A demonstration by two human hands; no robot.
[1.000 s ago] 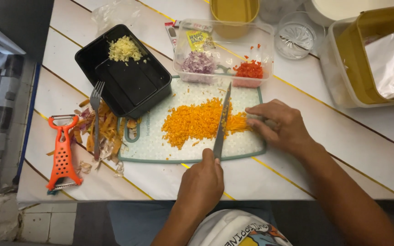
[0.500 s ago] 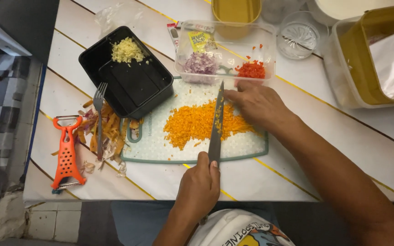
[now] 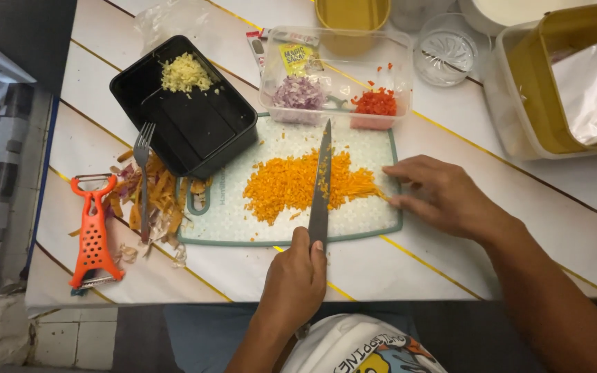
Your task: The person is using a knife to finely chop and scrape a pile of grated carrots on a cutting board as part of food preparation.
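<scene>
Just knife (image 3: 321, 181) over carrot bits (image 3: 298, 183), tray (image 3: 182, 105) & peeler (image 3: 92, 231) nearby.

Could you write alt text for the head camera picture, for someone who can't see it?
Seen from above, a person's left hand holds a long kitchen knife over a pile of finely chopped orange vegetable on a pale speckled cutting board, while the right hand rests at the pile's edge. A black rectangular tray, metal fork and orange peeler lie alongside.
</scene>
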